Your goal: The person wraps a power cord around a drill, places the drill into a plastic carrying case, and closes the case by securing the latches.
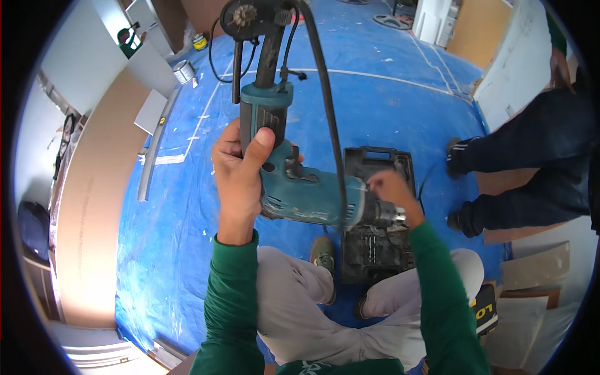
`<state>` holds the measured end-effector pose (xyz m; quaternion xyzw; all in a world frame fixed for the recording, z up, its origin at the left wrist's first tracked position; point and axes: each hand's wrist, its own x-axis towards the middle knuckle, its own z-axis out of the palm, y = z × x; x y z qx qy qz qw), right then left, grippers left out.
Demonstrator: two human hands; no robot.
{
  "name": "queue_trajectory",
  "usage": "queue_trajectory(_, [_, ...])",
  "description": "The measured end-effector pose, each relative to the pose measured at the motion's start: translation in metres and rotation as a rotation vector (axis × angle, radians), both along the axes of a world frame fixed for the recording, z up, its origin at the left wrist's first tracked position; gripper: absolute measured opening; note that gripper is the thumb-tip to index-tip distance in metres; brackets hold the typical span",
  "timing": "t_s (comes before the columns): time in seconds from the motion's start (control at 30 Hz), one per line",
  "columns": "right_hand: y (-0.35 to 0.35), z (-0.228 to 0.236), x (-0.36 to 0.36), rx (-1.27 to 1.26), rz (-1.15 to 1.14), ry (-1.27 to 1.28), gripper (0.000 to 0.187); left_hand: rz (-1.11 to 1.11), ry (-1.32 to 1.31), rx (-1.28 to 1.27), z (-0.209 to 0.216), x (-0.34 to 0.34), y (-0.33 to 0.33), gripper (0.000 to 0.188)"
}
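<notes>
Left hand (240, 165) gripping a teal drill (303, 197), tip (397, 216) toward three o'clock, right hand (397, 192) near the tip, grip too blurred to tell, open black case (354, 253) at four o'clock

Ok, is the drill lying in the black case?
No, the left hand holds the drill up, with the right hand beside its chuck.

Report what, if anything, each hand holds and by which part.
The left hand grips the teal power drill by its handle. The right hand is blurred near the chuck; whether it grips cannot be told.
</notes>
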<state>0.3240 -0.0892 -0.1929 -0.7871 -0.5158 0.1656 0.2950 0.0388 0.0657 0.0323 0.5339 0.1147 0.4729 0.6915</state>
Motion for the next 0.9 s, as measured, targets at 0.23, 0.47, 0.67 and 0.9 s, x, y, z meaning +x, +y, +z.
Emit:
queue_trajectory(0.23, [-0.020,0.058,-0.184,0.279,0.020,1.401,0.061,0.111,0.112,0.093,-0.006,-0.006,0.001,0.036])
queue_trajectory(0.47, [-0.085,0.059,-0.200,0.567,-0.285,1.121,0.062,0.179,0.098,0.036,-0.013,-0.013,0.018,0.036])
queue_trajectory(0.67, [-0.066,0.058,-0.186,0.417,-0.168,0.945,0.041,0.177,0.101,-0.006,-0.025,-0.027,0.023,0.052])
queue_trajectory(0.9, [-0.060,0.046,-0.141,0.450,-0.170,0.840,0.023,0.065,-0.083,-0.158,-0.028,-0.028,0.013,0.063])
